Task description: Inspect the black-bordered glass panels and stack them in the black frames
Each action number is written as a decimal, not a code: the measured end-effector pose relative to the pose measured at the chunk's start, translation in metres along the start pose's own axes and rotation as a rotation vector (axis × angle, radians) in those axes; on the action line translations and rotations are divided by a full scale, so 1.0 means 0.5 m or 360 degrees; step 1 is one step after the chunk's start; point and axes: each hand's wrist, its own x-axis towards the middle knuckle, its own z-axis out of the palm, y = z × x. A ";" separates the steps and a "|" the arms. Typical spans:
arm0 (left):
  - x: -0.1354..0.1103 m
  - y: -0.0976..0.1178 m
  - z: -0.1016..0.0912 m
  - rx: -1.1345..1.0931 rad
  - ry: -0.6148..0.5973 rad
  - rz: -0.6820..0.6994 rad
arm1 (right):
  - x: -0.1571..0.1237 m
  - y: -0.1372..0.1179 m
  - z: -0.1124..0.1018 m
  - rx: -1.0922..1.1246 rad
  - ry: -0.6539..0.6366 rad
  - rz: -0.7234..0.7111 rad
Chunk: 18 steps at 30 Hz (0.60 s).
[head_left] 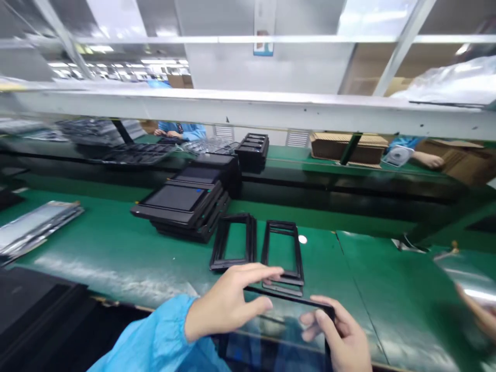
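A dark glass touch panel with a black border [279, 338] is held low in front of me, its surface reflecting light. My right hand [343, 330] grips its right edge, thumb on the glass face and fingers around the top right corner. My left hand [232, 299] is over the panel's upper left corner, fingers stretched out and thumb apart; whether it touches the glass is hard to tell. Just beyond lie two groups of black rectangular frames, one on the left [234, 240] and one on the right [282, 248], flat on the green bench [155, 271].
A stack of black framed panels [178, 201] stands behind the frames. Silvery wrapped sheets [36, 227] lie at the left. A white shelf beam [248, 107] crosses above. Another person's hand [478, 310] holds a clear sheet at the right; other workers' hands show across the bench.
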 end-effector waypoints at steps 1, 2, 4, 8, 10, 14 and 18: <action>-0.010 -0.016 -0.007 -0.0149 0.0193 -0.0077 | 0.011 0.007 0.005 0.0038 0.0012 0.0004; -0.021 -0.034 -0.013 -0.0295 0.0390 -0.0143 | 0.023 0.017 0.009 0.0086 0.0031 0.0014; -0.046 -0.071 -0.017 -0.0582 0.0635 -0.0229 | 0.044 0.043 0.019 0.0214 0.0075 0.0059; -0.096 -0.124 0.023 -0.1226 0.0669 -0.0280 | 0.072 0.103 0.072 0.0589 0.0105 0.0170; -0.113 -0.135 0.056 -0.1422 0.0831 -0.0336 | 0.076 0.127 0.116 0.0711 0.0007 0.0207; -0.133 -0.140 0.032 -0.0998 0.1462 -0.0421 | 0.076 0.151 0.190 0.0714 -0.0317 0.0095; -0.134 -0.137 -0.167 0.0518 0.1554 0.0147 | 0.086 0.164 0.183 0.0663 -0.0242 -0.0059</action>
